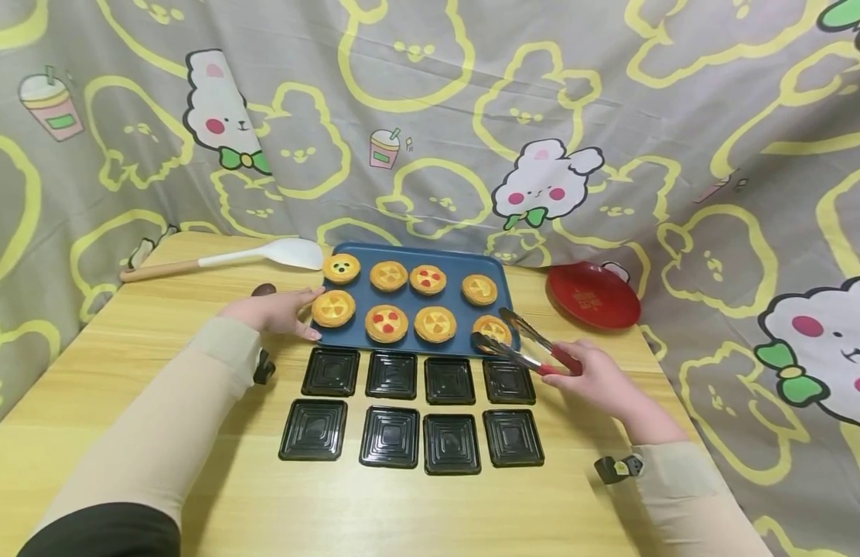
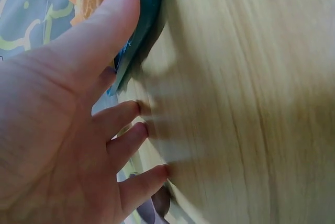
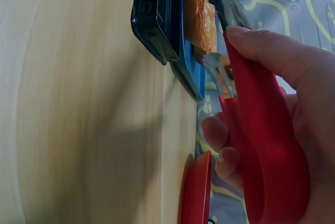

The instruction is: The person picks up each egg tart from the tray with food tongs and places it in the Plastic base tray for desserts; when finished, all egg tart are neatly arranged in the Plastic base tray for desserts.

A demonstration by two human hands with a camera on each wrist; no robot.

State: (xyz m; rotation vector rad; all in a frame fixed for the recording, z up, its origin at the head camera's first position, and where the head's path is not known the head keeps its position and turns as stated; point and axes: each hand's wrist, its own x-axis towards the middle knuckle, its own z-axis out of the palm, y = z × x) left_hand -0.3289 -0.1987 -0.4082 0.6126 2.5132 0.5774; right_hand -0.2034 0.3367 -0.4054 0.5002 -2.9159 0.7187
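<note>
My left hand (image 1: 282,312) is at the left edge of a blue baking tray (image 1: 419,259), gripping its front-left corner with thumb and index finger. In the left wrist view, the other fingers (image 2: 130,143) rest at the tabletop beside the tray. Several egg tarts stand on the tray in two rows, some topped with red or dark pieces. My right hand (image 1: 597,379) holds red-handled tongs (image 1: 523,334). Their spread tips lie on either side of the front-right egg tart (image 1: 493,329). The right wrist view shows the thumb along one red handle and fingers curled round the other.
Several black square plastic trays (image 1: 390,437) lie in two rows in front of the baking tray. A white spatula (image 1: 291,252) with a wooden handle is at the back left. A red plate (image 1: 594,295) sits at the right. Behind hangs a patterned curtain (image 1: 444,100).
</note>
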